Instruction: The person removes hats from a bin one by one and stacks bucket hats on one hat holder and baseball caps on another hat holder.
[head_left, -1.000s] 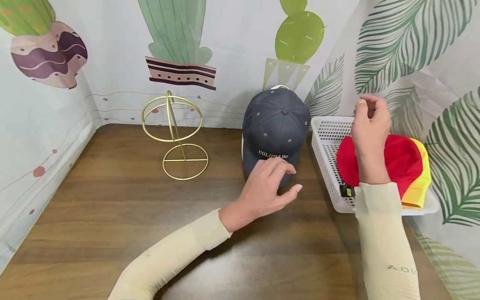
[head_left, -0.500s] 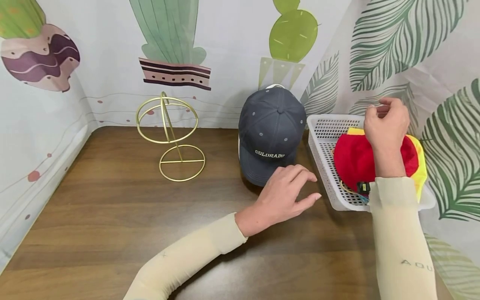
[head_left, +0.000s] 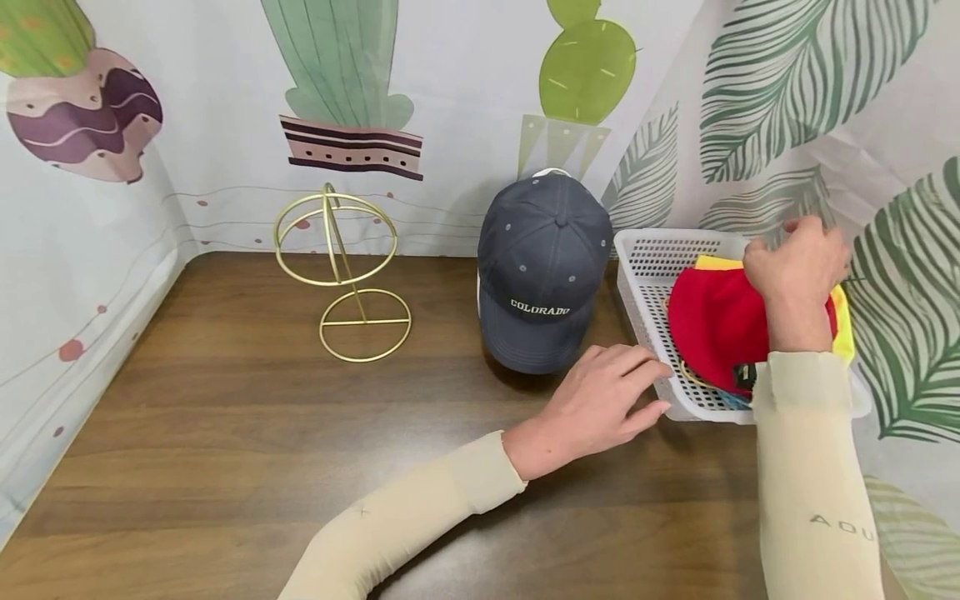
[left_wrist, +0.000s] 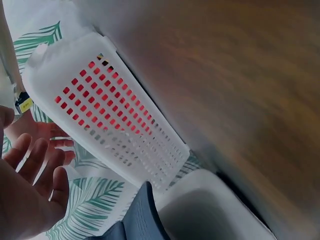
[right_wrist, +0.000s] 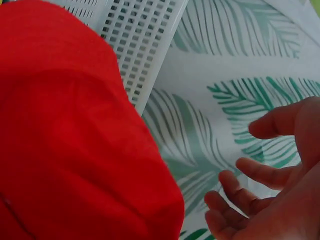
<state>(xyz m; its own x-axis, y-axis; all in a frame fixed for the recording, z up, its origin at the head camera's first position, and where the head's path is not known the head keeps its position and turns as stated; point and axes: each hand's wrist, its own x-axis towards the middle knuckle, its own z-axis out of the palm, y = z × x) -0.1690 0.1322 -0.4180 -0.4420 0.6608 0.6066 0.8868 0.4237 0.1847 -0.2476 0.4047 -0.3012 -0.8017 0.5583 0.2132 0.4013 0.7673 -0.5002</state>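
Note:
My left hand (head_left: 600, 400), fingers loosely spread, reaches over the table with its fingertips right at the front left corner of a white perforated plastic basket (head_left: 645, 333). Inside the basket lies a red cloth hat (head_left: 712, 325) over a yellow one (head_left: 716, 262). Above the basket's right part hangs my right hand (head_left: 798, 267), its fingers bent and apart; the right wrist view shows nothing between them, with the red hat beside the hand. A navy baseball cap (head_left: 543, 250) lettered COLORADO sits left of the basket, over a white rounded object (left_wrist: 205, 200).
A gold wire stand (head_left: 365, 325) with a ring-shaped top stands at the back left of the wooden table (head_left: 225, 433). Behind runs a curtain (head_left: 465, 100) printed with cacti and leaves. A cord (head_left: 693, 375) shows at the basket's front.
My left hand has moved right, from in front of the navy cap to the basket's corner. My right hand has shifted right and lower over the red hat. The view has turned slightly.

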